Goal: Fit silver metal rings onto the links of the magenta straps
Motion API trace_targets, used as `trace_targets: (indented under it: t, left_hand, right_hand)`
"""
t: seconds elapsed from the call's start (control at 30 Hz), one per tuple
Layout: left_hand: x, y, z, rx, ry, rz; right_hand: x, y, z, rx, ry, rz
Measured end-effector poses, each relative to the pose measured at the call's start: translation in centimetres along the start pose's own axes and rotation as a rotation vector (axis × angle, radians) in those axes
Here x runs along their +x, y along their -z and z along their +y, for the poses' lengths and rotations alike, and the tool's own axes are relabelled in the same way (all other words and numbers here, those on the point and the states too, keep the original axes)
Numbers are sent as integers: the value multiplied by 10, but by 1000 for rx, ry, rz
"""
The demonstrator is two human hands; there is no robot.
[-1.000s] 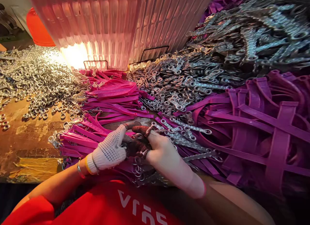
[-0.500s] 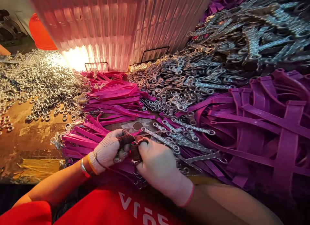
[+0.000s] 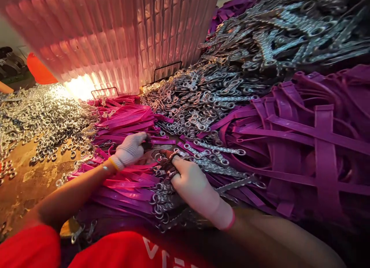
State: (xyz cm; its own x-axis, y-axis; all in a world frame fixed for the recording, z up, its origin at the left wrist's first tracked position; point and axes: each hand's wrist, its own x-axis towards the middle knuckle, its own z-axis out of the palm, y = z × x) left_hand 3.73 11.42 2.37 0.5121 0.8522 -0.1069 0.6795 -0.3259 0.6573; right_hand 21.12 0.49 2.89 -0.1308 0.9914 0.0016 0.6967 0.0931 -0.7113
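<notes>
My worry here is tangling: the metal links [image 3: 208, 160] lie in loose chains just beside the right hand [image 3: 192, 183], and I judge that a quick pull could drag several at once, or catch the glove on a ring. The pink straps [image 3: 127, 119] are stacked loosely too, so one lifted from the middle may bring its neighbours along.

The left hand [image 3: 130, 148] reaches forward, fingers curled together on the end of a pink strap near the stack. The right hand rests on the straps closer to the body, thumb and forefinger pinching a small dark piece (I cannot tell what it is) among the links. The purple straps [image 3: 303, 144] are heaped at the right, the loose rings [image 3: 49, 118] spread at the left on the table [image 3: 26, 183].
</notes>
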Motion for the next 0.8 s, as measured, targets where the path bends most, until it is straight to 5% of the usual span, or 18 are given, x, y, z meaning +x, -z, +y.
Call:
trace_targets:
  t: [0.13, 0.23, 0.43, 0.6, 0.8]
  left_hand:
    - [-54, 15, 16, -649, 364, -157]
    - [-82, 13, 27, -857, 443, -199]
    - [-100, 0, 23, -612, 312, -204]
    - [-112, -14, 8, -298, 69, -66]
    - [-124, -12, 11, -549, 274, -96]
  right_hand:
    - [2, -5, -13, -148, 67, -45]
    - [1, -7, -28, -316, 58, -144]
    - [-10, -15, -48, -575, 128, -199]
    - [-17, -26, -49, -626, 98, -181]
    - [-17, -17, -57, -545, 77, -325]
